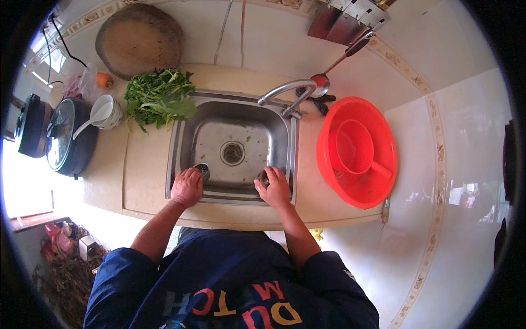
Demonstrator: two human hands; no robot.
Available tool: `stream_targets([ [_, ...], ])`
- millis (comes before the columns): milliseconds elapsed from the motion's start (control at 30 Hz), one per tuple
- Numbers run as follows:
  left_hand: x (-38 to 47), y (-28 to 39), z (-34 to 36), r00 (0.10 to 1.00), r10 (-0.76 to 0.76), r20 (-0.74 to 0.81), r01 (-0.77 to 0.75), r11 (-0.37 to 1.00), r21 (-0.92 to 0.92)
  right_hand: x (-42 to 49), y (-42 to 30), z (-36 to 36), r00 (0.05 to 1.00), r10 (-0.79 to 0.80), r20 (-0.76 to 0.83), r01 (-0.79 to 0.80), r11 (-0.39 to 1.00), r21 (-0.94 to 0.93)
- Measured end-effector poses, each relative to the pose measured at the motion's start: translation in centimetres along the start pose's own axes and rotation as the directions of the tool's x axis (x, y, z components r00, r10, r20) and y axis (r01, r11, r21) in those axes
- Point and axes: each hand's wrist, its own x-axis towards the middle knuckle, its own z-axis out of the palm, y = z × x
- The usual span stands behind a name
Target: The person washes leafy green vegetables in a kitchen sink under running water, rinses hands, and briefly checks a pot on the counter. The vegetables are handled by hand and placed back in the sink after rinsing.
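My left hand [188, 188] is at the near left corner of the stainless steel sink [213, 131], its fingers around a small metal strainer basket [202, 170] with holes. Near the right wall of the basin, my right hand [274, 187] grips a small dark, round object [264, 178]; its kind is unclear, as fingers cover part of it. Between the hands lies the open drain [232, 153], with bits of green leaf scattered on the sink's floor. Above the far right corner curves the metal faucet [287, 85]; whether water runs cannot be told.
Leafy greens [158, 98] lie at the sink's far left corner, below a round wooden chopping board [139, 41]. Stacked bowls with a white spoon [106, 111] stand beside a lidded pot [68, 135]. Right of the sink, a red basin [384, 144] holds a red dipper [354, 146].
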Motion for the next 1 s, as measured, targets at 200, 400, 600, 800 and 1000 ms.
stream_targets([
  [200, -0.16, -0.18, 0.33, 1.000, -0.007, -0.001, 0.007, 1.000, -0.005, -0.16, 0.69, 0.49, 1.000, -0.019, 0.008, 0.019, 1.000, 0.004],
  [400, -0.01, 0.24, -0.21, 1.000, 0.001, -0.016, -0.001, 1.000, -0.010, -0.19, 0.37, 0.62, 0.999, -0.017, 0.036, 0.017, 1.000, 0.000],
  [600, -0.03, 0.11, 0.05, 0.999, 0.015, -0.037, -0.015, 1.000, -0.011, -0.11, 0.24, 0.48, 0.998, -0.031, 0.049, 0.032, 0.999, -0.016],
  [800, 0.13, 0.22, -0.08, 0.999, 0.029, -0.043, -0.030, 1.000, -0.006, -0.19, 0.12, 0.56, 0.999, -0.034, 0.030, 0.034, 0.999, -0.026],
  [1000, 0.12, 0.16, 0.02, 0.999, 0.032, -0.041, -0.033, 0.999, -0.015, -0.13, -0.01, 0.35, 0.999, -0.023, 0.035, 0.024, 1.000, -0.016],
])
